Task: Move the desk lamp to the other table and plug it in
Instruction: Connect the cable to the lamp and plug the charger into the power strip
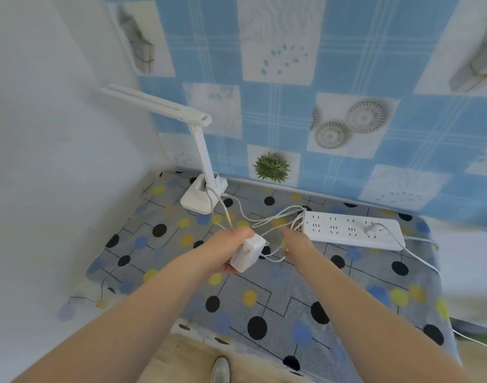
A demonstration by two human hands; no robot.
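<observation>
Blue-and-white checked wallpaper (347,64) with printed panels of plates, leaves and a green plant covers the far wall; a plain pale wall (43,134) closes the left side.

Table (264,299), set into that corner: covered by a grey cloth (165,244) patterned with black, yellow and blue dots joined by thin black lines. Its near edge hangs over a light wooden floor (181,360).

Desk lamp (201,167), white: stands upright at the far left of the table, base against the far wall, stem rising to a long flat head that points left.

Power strip (353,230), white: lies flat at the far right of the table, several socket rows facing up, one white plug (373,227) seated near its right end, its own lead trailing off the right edge.

Lamp cord (264,217), white, thin: runs from the lamp base across the cloth in loose tangled loops between the lamp and the strip.

Adapter (248,252), white, boxy, two prongs showing: held above the middle of the table, apart from the strip.

Left hand (234,244): fingers curled round the adapter, with cord strands rising out of the fist toward the lamp.

Right hand (295,241): just right of the adapter, among the cord loops near the strip's left end; blurred, so whether it holds any cord cannot be told.

Shoe tip (220,369): on the floor at the near edge.
</observation>
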